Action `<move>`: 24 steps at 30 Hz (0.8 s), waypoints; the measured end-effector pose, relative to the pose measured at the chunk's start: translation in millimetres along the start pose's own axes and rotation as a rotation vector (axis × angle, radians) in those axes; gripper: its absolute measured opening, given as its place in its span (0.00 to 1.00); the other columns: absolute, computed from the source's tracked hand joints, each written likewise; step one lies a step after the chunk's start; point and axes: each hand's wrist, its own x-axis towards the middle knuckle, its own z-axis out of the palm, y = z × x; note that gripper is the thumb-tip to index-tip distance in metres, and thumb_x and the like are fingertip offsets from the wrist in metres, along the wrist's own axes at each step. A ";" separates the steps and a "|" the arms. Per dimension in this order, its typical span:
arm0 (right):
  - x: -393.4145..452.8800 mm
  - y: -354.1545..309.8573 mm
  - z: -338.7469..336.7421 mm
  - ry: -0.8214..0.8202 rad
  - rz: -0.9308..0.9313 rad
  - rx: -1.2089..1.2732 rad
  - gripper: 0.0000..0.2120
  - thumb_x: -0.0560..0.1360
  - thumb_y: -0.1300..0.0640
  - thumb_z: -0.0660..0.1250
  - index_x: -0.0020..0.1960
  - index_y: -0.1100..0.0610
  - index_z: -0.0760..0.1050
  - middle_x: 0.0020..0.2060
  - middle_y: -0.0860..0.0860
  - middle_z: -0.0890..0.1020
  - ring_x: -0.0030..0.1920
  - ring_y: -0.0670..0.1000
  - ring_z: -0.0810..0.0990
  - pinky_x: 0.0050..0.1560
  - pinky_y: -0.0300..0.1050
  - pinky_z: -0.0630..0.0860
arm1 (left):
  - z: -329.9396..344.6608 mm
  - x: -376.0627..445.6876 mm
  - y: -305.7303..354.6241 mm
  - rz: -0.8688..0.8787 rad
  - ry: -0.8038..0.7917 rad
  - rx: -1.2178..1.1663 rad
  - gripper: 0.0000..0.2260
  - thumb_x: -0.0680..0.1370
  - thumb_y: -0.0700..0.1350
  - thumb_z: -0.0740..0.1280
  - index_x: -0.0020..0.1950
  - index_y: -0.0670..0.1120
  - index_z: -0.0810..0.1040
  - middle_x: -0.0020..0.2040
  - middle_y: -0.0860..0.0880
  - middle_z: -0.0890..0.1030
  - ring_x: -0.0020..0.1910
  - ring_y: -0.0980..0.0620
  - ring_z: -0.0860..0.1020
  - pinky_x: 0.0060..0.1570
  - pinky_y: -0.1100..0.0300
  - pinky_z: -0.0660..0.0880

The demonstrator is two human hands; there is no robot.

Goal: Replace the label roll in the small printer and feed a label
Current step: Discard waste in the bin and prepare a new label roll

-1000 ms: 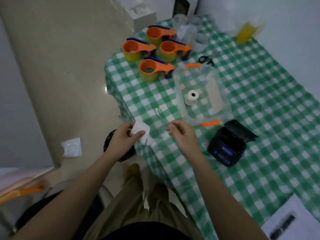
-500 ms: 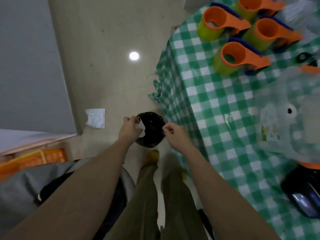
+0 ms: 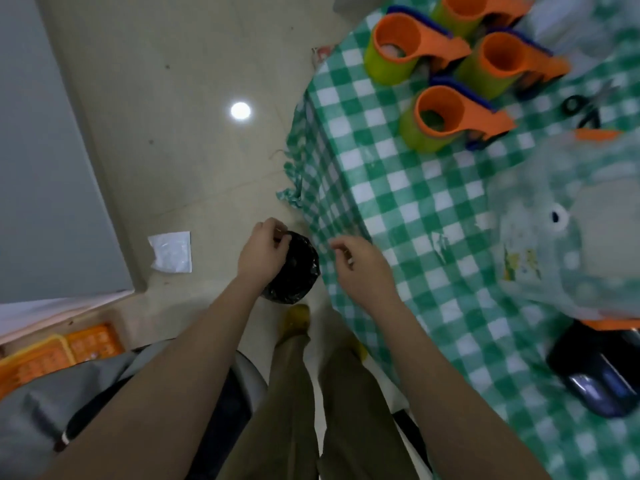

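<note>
My left hand (image 3: 263, 251) hovers over a black-lined waste bin (image 3: 298, 275) on the floor, fingertips pinched together, and no paper shows in it. My right hand (image 3: 360, 268) hangs at the edge of the table (image 3: 398, 188), which wears a green checked cloth; its fingers are curled and I see nothing held. The small black printer (image 3: 602, 379) sits at the lower right of the table, blurred. A white label roll (image 3: 558, 216) lies inside a clear plastic bag (image 3: 540, 271) beyond the printer.
Three orange and green tape dispensers (image 3: 446, 116) stand at the table's far side, with black scissors (image 3: 581, 109) beside them. A white packet (image 3: 171, 251) lies on the floor. An orange crate (image 3: 62, 355) and a grey chair are at my left.
My view swung left and down to the floor bin. The white paper piece that my left hand held is gone from it. Both hands moved from the table to the bin.
</note>
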 end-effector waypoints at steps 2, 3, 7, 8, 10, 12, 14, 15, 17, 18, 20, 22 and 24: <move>-16.9 1.4 -34.7 0.170 -0.063 -0.039 0.09 0.77 0.61 0.59 0.53 0.60 0.77 0.47 0.56 0.81 0.46 0.52 0.77 0.46 0.46 0.76 | -12.4 -9.3 43.1 0.118 0.050 -0.010 0.09 0.79 0.47 0.60 0.54 0.44 0.73 0.50 0.46 0.75 0.38 0.52 0.75 0.34 0.63 0.73; -25.2 4.0 -53.9 0.256 -0.081 -0.070 0.10 0.77 0.61 0.59 0.52 0.60 0.77 0.46 0.56 0.81 0.46 0.53 0.77 0.45 0.44 0.75 | -16.4 -14.5 65.7 0.195 0.070 -0.011 0.08 0.79 0.47 0.60 0.54 0.44 0.73 0.48 0.46 0.75 0.37 0.52 0.74 0.35 0.61 0.73; -45.0 23.2 -136.4 0.581 -0.079 -0.162 0.09 0.74 0.64 0.59 0.49 0.62 0.78 0.43 0.58 0.82 0.45 0.52 0.77 0.44 0.36 0.68 | -12.4 -30.6 152.7 0.456 0.062 -0.046 0.08 0.79 0.47 0.60 0.53 0.44 0.73 0.44 0.48 0.74 0.36 0.51 0.73 0.35 0.59 0.70; -46.2 31.0 -156.3 0.652 -0.067 -0.176 0.10 0.74 0.64 0.59 0.49 0.63 0.78 0.43 0.58 0.82 0.45 0.52 0.76 0.44 0.37 0.68 | -6.4 -33.2 173.1 0.505 0.041 -0.039 0.08 0.79 0.47 0.59 0.53 0.44 0.73 0.44 0.49 0.73 0.36 0.52 0.72 0.34 0.60 0.68; -45.0 50.9 -192.2 0.753 -0.001 -0.192 0.10 0.73 0.63 0.58 0.49 0.62 0.78 0.44 0.59 0.82 0.46 0.55 0.77 0.46 0.41 0.69 | 9.2 -38.2 210.2 0.582 -0.013 -0.009 0.09 0.79 0.47 0.59 0.55 0.44 0.72 0.44 0.49 0.73 0.36 0.51 0.72 0.36 0.58 0.68; -34.8 79.7 -224.7 0.720 0.144 -0.185 0.11 0.72 0.65 0.60 0.52 0.61 0.77 0.50 0.60 0.80 0.52 0.60 0.76 0.51 0.45 0.69 | 27.6 -42.0 241.3 0.639 -0.077 0.028 0.09 0.79 0.46 0.59 0.56 0.44 0.72 0.46 0.46 0.75 0.38 0.49 0.72 0.38 0.53 0.71; -16.7 113.6 -248.6 0.434 0.317 -0.220 0.18 0.71 0.63 0.65 0.61 0.57 0.72 0.61 0.59 0.73 0.61 0.62 0.71 0.59 0.52 0.69 | 45.7 -44.6 265.2 0.691 -0.119 0.074 0.09 0.79 0.46 0.60 0.57 0.44 0.72 0.49 0.43 0.76 0.42 0.47 0.75 0.41 0.47 0.75; -6.8 129.9 -255.8 0.232 0.375 -0.273 0.24 0.71 0.61 0.67 0.65 0.54 0.68 0.66 0.59 0.69 0.64 0.62 0.68 0.62 0.54 0.68 | 54.0 -45.7 274.9 0.713 -0.125 0.090 0.09 0.78 0.45 0.60 0.56 0.44 0.72 0.49 0.43 0.77 0.44 0.45 0.76 0.42 0.45 0.76; 8.4 154.6 -259.3 -0.068 0.418 -0.359 0.33 0.70 0.58 0.70 0.71 0.50 0.61 0.71 0.58 0.61 0.67 0.63 0.66 0.64 0.56 0.69 | 70.1 -48.4 290.2 0.742 -0.129 0.112 0.09 0.78 0.45 0.60 0.56 0.44 0.72 0.50 0.43 0.77 0.45 0.45 0.76 0.43 0.45 0.76; 12.6 162.3 -257.4 -0.139 0.411 -0.356 0.34 0.69 0.59 0.71 0.71 0.50 0.61 0.71 0.58 0.61 0.66 0.63 0.68 0.63 0.55 0.70 | 77.4 -50.4 296.7 0.749 -0.132 0.121 0.09 0.78 0.44 0.60 0.57 0.44 0.72 0.50 0.43 0.77 0.46 0.45 0.77 0.43 0.45 0.76; 17.7 173.9 -251.8 -0.154 0.357 -0.303 0.31 0.69 0.61 0.71 0.69 0.52 0.63 0.66 0.59 0.66 0.60 0.63 0.72 0.58 0.54 0.73 | 89.5 -54.8 308.3 0.763 -0.134 0.145 0.09 0.78 0.44 0.60 0.57 0.45 0.72 0.51 0.44 0.77 0.47 0.45 0.77 0.45 0.46 0.76; 17.1 175.4 -253.1 -0.099 0.291 -0.299 0.27 0.69 0.60 0.71 0.66 0.55 0.67 0.62 0.60 0.71 0.58 0.62 0.74 0.55 0.53 0.73 | 98.9 -56.8 316.3 0.774 -0.126 0.182 0.09 0.78 0.43 0.60 0.57 0.44 0.73 0.52 0.43 0.77 0.48 0.45 0.77 0.47 0.48 0.76; 8.4 170.1 -262.9 0.040 0.267 -0.193 0.22 0.69 0.56 0.72 0.61 0.57 0.70 0.57 0.57 0.76 0.55 0.59 0.76 0.49 0.49 0.74 | 105.2 -56.9 322.2 0.774 -0.121 0.185 0.09 0.77 0.43 0.61 0.57 0.43 0.74 0.53 0.42 0.77 0.51 0.44 0.77 0.50 0.50 0.75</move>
